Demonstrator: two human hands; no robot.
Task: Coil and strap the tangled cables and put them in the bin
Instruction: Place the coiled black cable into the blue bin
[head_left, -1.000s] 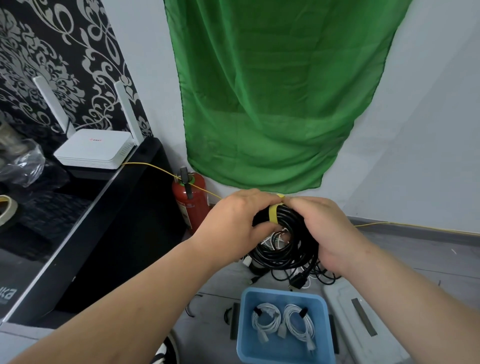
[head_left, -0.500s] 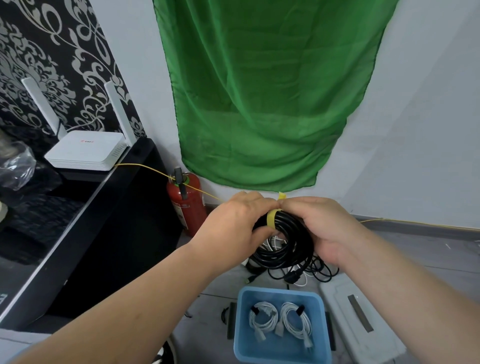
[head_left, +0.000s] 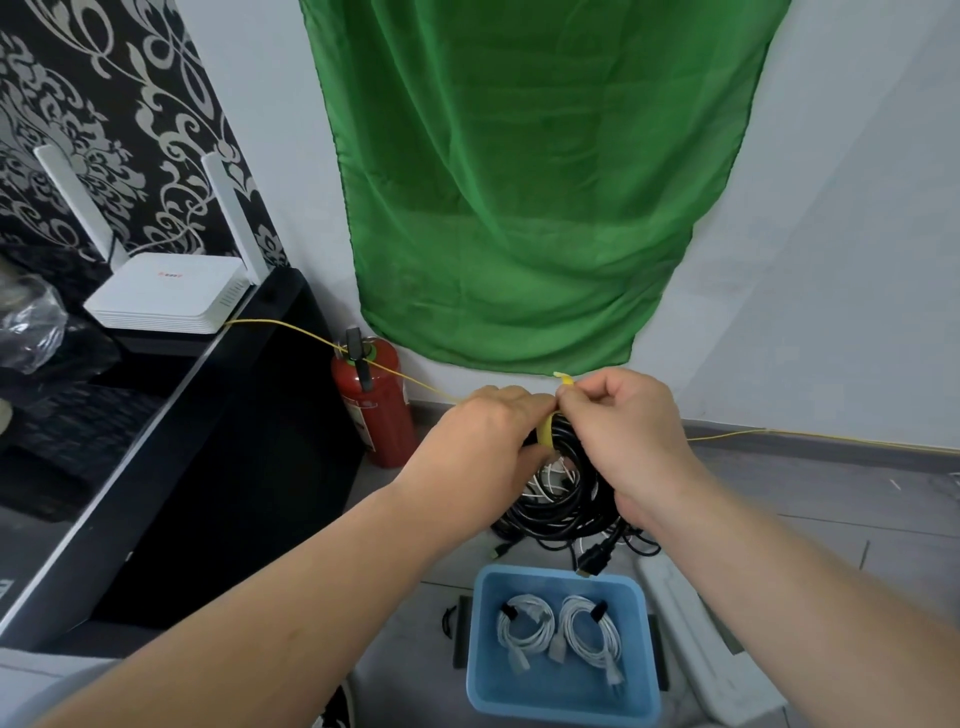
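My left hand (head_left: 488, 436) grips the top of the black cable coil (head_left: 566, 501), fingers curled round it. My right hand (head_left: 623, 431) pinches the end of the yellow strap (head_left: 545, 435) looped over the coil. The coil hangs by the far rim of the blue bin (head_left: 479, 649), which holds two white cable coils (head_left: 524, 626).

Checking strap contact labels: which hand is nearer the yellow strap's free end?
Right. The right hand pinches the strap end in its fingertips. The left hand sits lower and to the left, gripping the coil where the strap wraps it.

Coiled cables (head_left: 524, 626) in bin (head_left: 563, 713), perhaps its lid (head_left: 698, 657) at right, extinguisher (head_left: 382, 421) behind left
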